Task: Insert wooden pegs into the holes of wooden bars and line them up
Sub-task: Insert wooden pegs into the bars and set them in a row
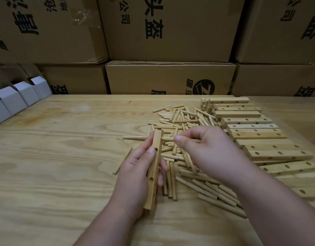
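Head view, starting from the nearest part: the left hand (139,173) grips one wooden bar (154,167), fingers curled around it, thumb pressing on the face near the top hole. The bar is held lengthwise, pointing away from the person, with its row of holes turned up and toward the right, probably so that a peg can enter from that side. No peg is in this bar yet.

Just beside it, the right hand (204,150) has its fingers bent, and thumb and forefinger meet over the loose pegs (181,139). A thin peg seems to be pinched between them, but the fingers hide most of it, so I cannot tell for sure if it holds one.

The pegs lie in a mixed pile on the wooden table (55,157), between the two hands and further back, close enough to pick without reaching. One single peg (122,161) lies apart, left of the held bar.

Further right, the other bars (256,134) are laid side by side in a long row, holes up, without pegs in view. Behind the table stand cardboard boxes (171,77), and small white cartons (15,98) at the far left.
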The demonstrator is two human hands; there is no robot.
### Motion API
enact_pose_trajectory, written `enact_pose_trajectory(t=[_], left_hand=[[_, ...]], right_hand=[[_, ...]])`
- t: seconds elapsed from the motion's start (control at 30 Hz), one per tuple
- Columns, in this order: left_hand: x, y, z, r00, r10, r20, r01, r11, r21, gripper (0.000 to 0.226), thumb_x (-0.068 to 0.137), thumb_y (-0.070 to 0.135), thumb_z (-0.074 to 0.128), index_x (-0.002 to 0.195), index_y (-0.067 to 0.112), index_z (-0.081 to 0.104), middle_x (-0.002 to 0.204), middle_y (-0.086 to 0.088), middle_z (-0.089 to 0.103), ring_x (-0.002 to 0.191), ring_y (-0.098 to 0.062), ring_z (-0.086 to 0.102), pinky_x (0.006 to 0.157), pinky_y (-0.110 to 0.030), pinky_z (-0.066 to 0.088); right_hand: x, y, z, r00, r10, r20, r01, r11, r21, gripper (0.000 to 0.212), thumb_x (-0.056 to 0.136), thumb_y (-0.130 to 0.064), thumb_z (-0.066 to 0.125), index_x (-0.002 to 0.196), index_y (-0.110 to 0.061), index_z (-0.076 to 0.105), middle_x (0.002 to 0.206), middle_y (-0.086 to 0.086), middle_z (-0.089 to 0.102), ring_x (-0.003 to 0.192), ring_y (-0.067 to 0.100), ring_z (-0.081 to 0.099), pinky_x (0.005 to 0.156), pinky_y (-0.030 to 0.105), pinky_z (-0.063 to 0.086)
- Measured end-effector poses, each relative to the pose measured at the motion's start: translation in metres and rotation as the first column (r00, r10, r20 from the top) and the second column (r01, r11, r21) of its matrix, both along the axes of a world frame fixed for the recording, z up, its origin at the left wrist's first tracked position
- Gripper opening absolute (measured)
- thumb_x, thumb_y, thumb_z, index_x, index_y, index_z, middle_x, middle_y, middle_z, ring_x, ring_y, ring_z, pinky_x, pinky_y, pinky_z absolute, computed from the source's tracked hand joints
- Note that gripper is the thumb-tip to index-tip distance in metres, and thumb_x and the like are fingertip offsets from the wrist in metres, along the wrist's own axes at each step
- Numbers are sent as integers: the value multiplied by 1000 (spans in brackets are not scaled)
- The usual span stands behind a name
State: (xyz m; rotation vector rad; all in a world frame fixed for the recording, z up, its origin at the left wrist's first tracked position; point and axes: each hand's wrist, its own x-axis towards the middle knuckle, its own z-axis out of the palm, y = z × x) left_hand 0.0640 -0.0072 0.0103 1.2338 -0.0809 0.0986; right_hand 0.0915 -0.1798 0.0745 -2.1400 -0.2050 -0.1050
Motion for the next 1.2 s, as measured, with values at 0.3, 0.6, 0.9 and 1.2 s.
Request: enact_pose_trajectory(t=[0.3,0.6,0.9,1.2], left_hand=[[5,3,3,982,131,-138,-152,976,-155,43,106,35,39,100,18,78,72,-11,68,46,-17,50,38,-21,39],[5,0,5,979,132,-155,-162,966,-202,38,107,31,37,116,10,68,67,-10,60,43,-17,41,36,-21,34],[4,1,3,979,135,-154,-163,968,-192,38,107,32,38,115,14,70,69,-10,60,45,-17,43,37,-22,35],[6,0,3,975,154,-158,-183,966,-184,36,106,33,41,114,14,72,70,-11,60,47,-18,43,38,-24,37]], right_hand=[[8,-15,-8,987,-151,-61,101,860,-500,35,88,-67,58,84,-32,62,73,-6,68,68,10,64,60,32,54],[9,-8,-25,983,-178,-44,85,653,-753,43,77,-68,69,70,-26,64,63,-7,64,60,14,61,50,27,41],[6,-10,-16,973,-206,-101,66,674,-736,21,85,-43,59,77,-25,64,72,-7,65,68,16,62,56,30,48],[-7,-14,26,996,89,-32,-94,916,-389,9,91,-46,70,87,-39,67,80,-30,67,67,-4,63,54,28,50]])
